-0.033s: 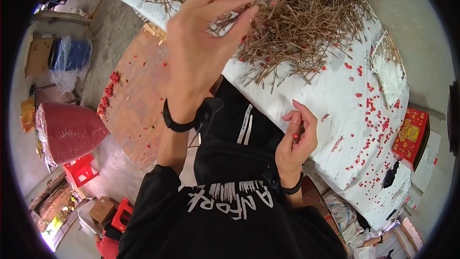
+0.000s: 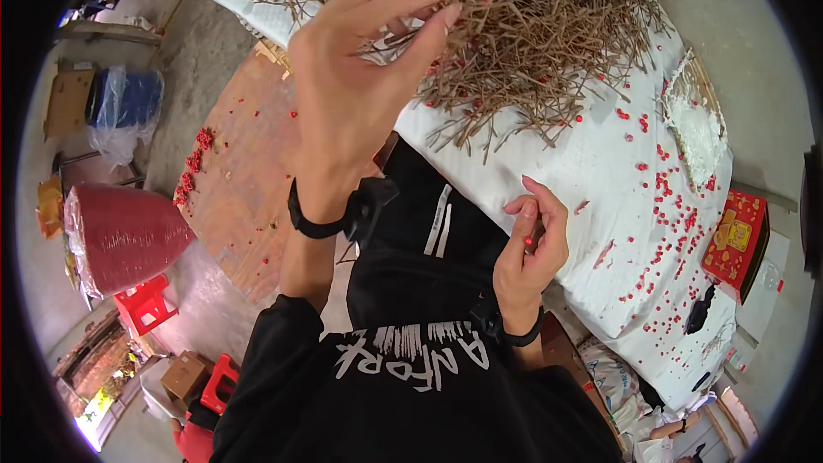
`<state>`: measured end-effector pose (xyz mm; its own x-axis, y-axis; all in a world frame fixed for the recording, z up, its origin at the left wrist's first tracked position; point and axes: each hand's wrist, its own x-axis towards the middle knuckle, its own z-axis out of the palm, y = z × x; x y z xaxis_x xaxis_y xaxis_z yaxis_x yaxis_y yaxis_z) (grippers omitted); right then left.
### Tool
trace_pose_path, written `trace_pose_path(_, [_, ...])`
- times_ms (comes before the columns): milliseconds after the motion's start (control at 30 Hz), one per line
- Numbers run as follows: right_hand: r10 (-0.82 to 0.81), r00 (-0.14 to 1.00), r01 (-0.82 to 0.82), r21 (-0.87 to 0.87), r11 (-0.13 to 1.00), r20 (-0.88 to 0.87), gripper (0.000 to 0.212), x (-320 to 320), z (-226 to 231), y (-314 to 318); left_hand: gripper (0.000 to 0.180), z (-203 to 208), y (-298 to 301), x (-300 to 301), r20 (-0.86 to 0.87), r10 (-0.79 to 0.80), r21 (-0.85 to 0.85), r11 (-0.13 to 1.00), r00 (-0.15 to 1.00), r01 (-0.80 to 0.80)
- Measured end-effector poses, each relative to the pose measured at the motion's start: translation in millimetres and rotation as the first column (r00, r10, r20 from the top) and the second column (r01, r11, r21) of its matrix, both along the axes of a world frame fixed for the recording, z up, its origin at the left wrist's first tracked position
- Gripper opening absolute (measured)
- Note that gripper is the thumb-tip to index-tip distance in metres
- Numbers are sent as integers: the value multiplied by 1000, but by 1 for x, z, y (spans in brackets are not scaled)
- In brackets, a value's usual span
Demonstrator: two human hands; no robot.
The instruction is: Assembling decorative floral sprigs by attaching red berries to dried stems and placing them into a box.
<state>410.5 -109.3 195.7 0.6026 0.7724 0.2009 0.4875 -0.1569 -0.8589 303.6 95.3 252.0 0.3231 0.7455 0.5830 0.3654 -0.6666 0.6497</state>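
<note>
A large heap of dry brown twigs (image 2: 549, 34) lies on a white cloth at the top. My left hand (image 2: 360, 69) reaches up to the heap's left edge. Its thumb and forefinger pinch closed around a thin brown twig, partly hidden by the fingers. Lower and to the right, my right hand (image 2: 536, 244) is curled above the cloth's near edge. A red berry (image 2: 529, 241) on a dark stem shows between its thumb and fingers. Loose red berries (image 2: 664, 189) are scattered over the cloth to the right.
The white cloth (image 2: 583, 231) covers a table. A brown wooden board (image 2: 231, 180) on the left carries a cluster of red berries (image 2: 194, 163). A red box (image 2: 735, 238) is at the right edge. Red stools (image 2: 144, 304) and a plastic-wrapped dark red roll (image 2: 129, 227) stand left.
My left hand has shifted very slightly to the left, still pinching at the heap. My right hand stays in place with the berry stem.
</note>
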Motion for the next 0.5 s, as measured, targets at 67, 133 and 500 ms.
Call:
trace_pose_path(67, [30,994,-36,-50,998,-108,21,7,9,-1,16,10,-6,3,230,-91,-170,977,969,132])
trace_pose_path(133, [26,988,-37,-71,997,-149,21,13,18,-2,15,9,-19,13,339,-125,-335,911,933,243])
trace_pose_path(500, [-15,898,36,39,999,-439,25,76,52,-3,17,-12,-79,74,609,-327,-621,371,723,690])
